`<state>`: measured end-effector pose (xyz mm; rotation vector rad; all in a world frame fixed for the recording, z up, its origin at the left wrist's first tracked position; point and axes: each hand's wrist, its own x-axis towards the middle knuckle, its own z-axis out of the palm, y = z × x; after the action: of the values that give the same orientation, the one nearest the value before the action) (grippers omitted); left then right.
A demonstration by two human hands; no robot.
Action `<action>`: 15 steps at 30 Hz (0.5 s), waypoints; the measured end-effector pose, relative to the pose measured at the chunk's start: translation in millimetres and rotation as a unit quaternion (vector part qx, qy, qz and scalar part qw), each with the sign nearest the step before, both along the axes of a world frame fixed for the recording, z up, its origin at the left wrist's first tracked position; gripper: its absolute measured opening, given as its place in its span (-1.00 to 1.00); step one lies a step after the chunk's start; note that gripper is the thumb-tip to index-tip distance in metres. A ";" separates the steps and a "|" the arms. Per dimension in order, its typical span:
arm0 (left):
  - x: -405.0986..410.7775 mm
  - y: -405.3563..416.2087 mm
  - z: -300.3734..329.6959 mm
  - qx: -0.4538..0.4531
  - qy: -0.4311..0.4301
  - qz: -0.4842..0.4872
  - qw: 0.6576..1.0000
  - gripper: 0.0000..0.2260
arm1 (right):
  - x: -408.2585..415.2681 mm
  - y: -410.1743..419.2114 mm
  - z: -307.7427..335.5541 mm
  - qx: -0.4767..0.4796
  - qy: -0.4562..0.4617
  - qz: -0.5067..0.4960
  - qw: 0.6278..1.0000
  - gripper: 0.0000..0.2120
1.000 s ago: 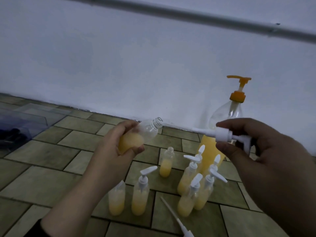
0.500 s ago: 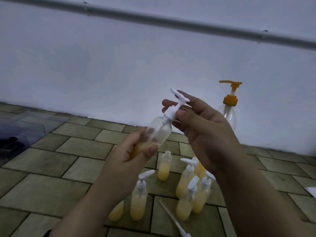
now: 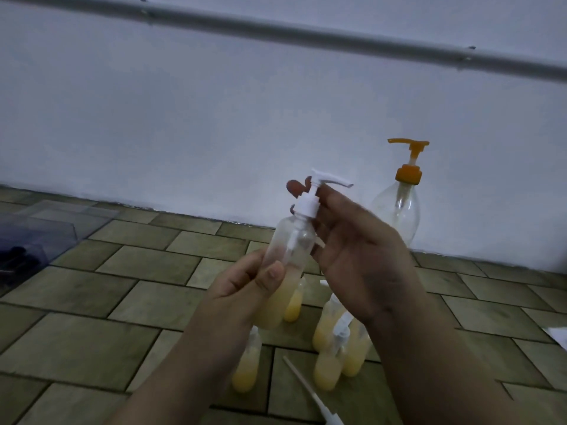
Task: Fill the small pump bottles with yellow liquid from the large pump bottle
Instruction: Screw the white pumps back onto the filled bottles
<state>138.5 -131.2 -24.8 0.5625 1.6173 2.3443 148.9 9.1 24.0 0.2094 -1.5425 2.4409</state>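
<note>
My left hand [image 3: 242, 289] grips the lower half of a small clear bottle [image 3: 287, 259], half full of yellow liquid and tilted slightly right. Its white pump cap [image 3: 308, 205] sits in the neck, with the fingers of my right hand [image 3: 352, 250] closed around the collar. The large pump bottle [image 3: 399, 207], with an orange pump and a clear upper part, stands by the wall behind my right hand. Several small bottles of yellow liquid [image 3: 328, 372] stand on the tiled floor below my hands, partly hidden by them.
A loose white pump with its long tube [image 3: 310, 394] lies on the tiles in front. A clear plastic box [image 3: 40, 228] sits at the far left. The white wall [image 3: 214, 118] carries a grey pipe [image 3: 306, 35]. A white scrap [image 3: 560, 335] lies at the right edge.
One second ago the pump was out of the bottle in my right hand. Its tube went into the neck, the bottle was raised nearly upright, and my right fingers now hold the collar.
</note>
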 end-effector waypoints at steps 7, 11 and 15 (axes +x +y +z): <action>6.7 4.3 1.3 0.059 -0.087 -0.032 0.994 -0.82 | 0.1 8.3 0.1 0.018 -0.015 -0.020 1.000 -0.67; 6.0 3.6 -0.7 0.051 -0.092 -0.037 0.994 -0.78 | 1.4 11.3 2.9 0.050 -0.032 -0.082 0.995 -0.62; 3.3 -0.9 -5.2 0.032 -0.078 -0.068 0.994 -0.53 | 5.9 13.2 3.5 0.092 -0.048 -0.012 0.995 -0.66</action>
<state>141.8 -132.1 -30.0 0.4729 1.3953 2.2852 154.8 22.3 27.5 0.1075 -1.8011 2.3219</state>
